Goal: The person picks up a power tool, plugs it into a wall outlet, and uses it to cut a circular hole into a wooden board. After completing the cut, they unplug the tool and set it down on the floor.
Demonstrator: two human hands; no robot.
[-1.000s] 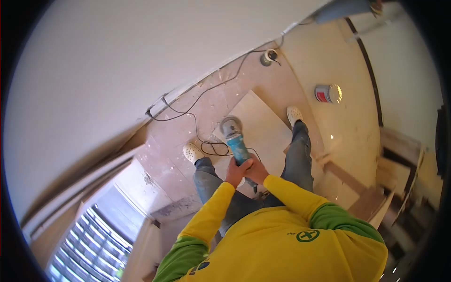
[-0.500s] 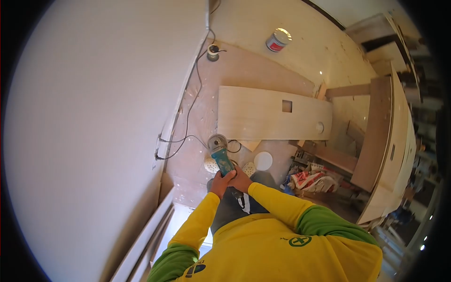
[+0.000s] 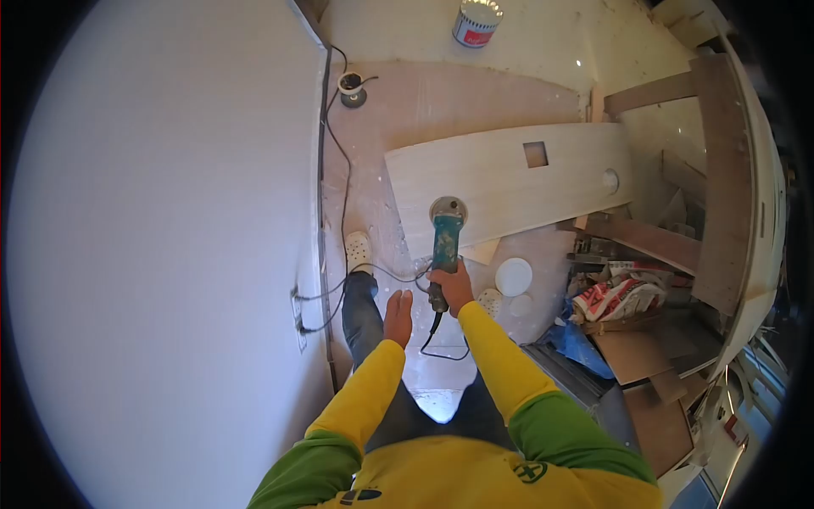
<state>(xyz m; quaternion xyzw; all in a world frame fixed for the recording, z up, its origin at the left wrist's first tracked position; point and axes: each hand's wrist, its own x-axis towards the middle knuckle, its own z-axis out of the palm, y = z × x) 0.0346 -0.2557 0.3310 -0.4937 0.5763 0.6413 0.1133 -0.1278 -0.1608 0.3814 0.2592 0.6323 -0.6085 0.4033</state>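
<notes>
My right hand [image 3: 454, 288] is wrapped round the rear body of a teal angle grinder [image 3: 446, 240]. The grinder's round disc end points away from me, over the near edge of a pale wooden panel [image 3: 492, 182] with a square cutout and a round one. My left hand [image 3: 398, 317] is off the tool, to its left, with its fingers stretched out and nothing in it. A black cord [image 3: 441, 355] hangs in a loop from the grinder's rear end.
A white wall [image 3: 170, 212] with plugged-in cords stands at left. A tin [image 3: 477, 23] and a small container [image 3: 351, 88] are at the top. White disc [image 3: 514, 276], sacks [image 3: 623, 293], board offcuts [image 3: 632, 354] and a tall wooden frame [image 3: 725, 187] lie or stand at right.
My left hand has let go of the grinder and moved aside. My right hand has carried the grinder rightwards and forward to the panel. One foot has stepped out to the left; the view has shifted.
</notes>
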